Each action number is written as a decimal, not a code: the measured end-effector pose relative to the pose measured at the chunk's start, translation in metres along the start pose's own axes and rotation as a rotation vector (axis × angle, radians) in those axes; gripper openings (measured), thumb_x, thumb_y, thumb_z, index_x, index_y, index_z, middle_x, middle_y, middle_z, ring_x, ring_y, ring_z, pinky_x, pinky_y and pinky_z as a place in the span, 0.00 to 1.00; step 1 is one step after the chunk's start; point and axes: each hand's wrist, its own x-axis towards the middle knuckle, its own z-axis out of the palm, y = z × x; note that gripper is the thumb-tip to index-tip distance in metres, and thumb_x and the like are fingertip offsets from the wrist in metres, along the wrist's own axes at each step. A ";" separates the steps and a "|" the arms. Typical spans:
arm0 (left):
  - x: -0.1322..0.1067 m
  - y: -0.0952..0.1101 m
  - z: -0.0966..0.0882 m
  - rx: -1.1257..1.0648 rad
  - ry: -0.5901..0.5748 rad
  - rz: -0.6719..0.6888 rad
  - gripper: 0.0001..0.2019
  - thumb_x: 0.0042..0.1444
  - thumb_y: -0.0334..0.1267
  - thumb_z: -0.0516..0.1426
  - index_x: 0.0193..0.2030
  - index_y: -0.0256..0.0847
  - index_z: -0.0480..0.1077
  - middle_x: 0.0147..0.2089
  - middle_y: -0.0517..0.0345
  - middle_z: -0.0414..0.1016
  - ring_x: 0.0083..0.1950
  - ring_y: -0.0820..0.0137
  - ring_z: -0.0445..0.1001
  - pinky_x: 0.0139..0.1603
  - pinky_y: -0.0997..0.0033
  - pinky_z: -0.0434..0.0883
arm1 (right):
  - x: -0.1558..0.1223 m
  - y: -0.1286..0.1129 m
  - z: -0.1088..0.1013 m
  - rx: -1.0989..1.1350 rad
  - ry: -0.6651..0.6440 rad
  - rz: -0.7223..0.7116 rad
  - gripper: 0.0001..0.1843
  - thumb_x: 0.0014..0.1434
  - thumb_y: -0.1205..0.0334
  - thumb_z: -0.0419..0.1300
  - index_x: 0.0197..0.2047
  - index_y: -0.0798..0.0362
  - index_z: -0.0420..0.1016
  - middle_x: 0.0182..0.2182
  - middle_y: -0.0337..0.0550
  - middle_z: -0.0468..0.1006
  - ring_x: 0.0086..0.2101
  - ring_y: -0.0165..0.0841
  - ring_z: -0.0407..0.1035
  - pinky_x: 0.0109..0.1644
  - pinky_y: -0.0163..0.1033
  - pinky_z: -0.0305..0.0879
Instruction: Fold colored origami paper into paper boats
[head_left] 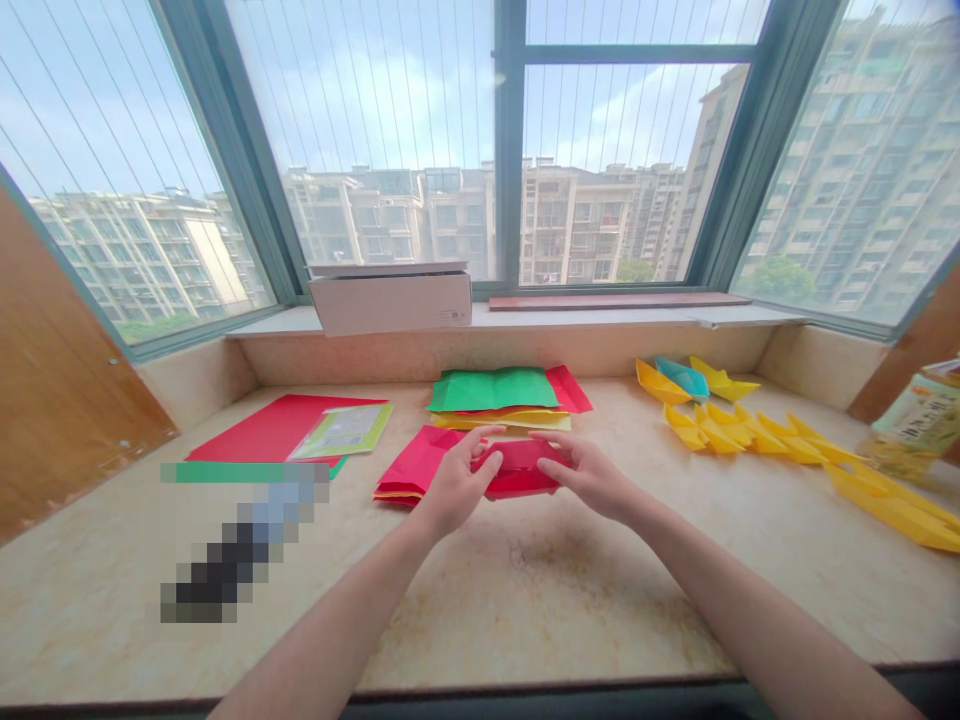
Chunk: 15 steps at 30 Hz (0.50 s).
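Observation:
Between both hands I hold a folded piece of red paper (521, 470) above the stone counter. My left hand (461, 478) grips its left end, thumb on the near face and fingers behind. On the right end, my right hand (589, 472) has the same kind of hold. Just left of my left hand lies a stack of folded red paper (409, 468) with a yellow edge showing underneath. Behind the hands sits a pile of creased sheets, with a green sheet (495, 388) on top and red and yellow ones under it.
Several yellow paper boats (750, 432) and a blue one (681, 377) stand at the right, near a clear container (915, 420). Flat red sheets (259, 425) and a green-edged packet (345, 430) lie left, behind a pixelated object (225, 560). A white box (390, 303) rests on the sill.

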 end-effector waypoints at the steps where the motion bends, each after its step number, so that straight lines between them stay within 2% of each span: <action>1: -0.001 0.001 0.000 0.045 -0.006 0.024 0.17 0.62 0.42 0.56 0.56 0.40 0.67 0.48 0.49 0.77 0.45 0.64 0.78 0.43 0.66 0.75 | 0.000 0.000 0.000 -0.011 0.016 -0.002 0.26 0.60 0.55 0.62 0.60 0.53 0.69 0.47 0.52 0.80 0.35 0.35 0.76 0.32 0.38 0.74; 6: -0.006 0.009 -0.003 0.212 -0.055 0.099 0.13 0.63 0.44 0.56 0.48 0.39 0.72 0.49 0.48 0.76 0.51 0.62 0.75 0.45 0.67 0.74 | 0.002 0.002 -0.003 -0.033 0.054 -0.011 0.24 0.59 0.56 0.63 0.57 0.55 0.72 0.43 0.51 0.81 0.32 0.34 0.76 0.31 0.37 0.72; 8: -0.007 0.010 -0.004 0.208 -0.105 0.110 0.16 0.60 0.45 0.60 0.51 0.39 0.72 0.52 0.47 0.75 0.54 0.60 0.74 0.46 0.66 0.75 | 0.002 0.002 -0.003 -0.014 0.056 0.003 0.24 0.59 0.55 0.62 0.56 0.56 0.71 0.40 0.50 0.82 0.29 0.33 0.75 0.30 0.37 0.71; 10: -0.008 0.010 -0.004 0.196 -0.143 0.132 0.23 0.52 0.45 0.66 0.54 0.40 0.70 0.55 0.46 0.73 0.57 0.58 0.73 0.48 0.64 0.76 | 0.002 0.002 -0.003 0.003 0.057 0.023 0.24 0.60 0.53 0.61 0.56 0.57 0.71 0.37 0.48 0.82 0.26 0.32 0.74 0.28 0.36 0.70; 12: -0.007 0.009 -0.003 0.207 -0.144 0.159 0.28 0.47 0.43 0.70 0.55 0.41 0.70 0.56 0.46 0.73 0.57 0.57 0.72 0.51 0.62 0.75 | 0.002 0.002 -0.003 0.005 0.063 0.038 0.24 0.61 0.51 0.59 0.56 0.58 0.71 0.33 0.46 0.82 0.24 0.31 0.72 0.26 0.36 0.68; 15: -0.006 0.003 -0.001 0.224 -0.120 0.178 0.24 0.50 0.40 0.68 0.53 0.41 0.71 0.54 0.47 0.73 0.56 0.58 0.73 0.53 0.59 0.75 | 0.003 0.001 -0.003 -0.024 0.099 0.035 0.23 0.63 0.48 0.57 0.52 0.58 0.74 0.32 0.46 0.82 0.27 0.33 0.74 0.28 0.36 0.68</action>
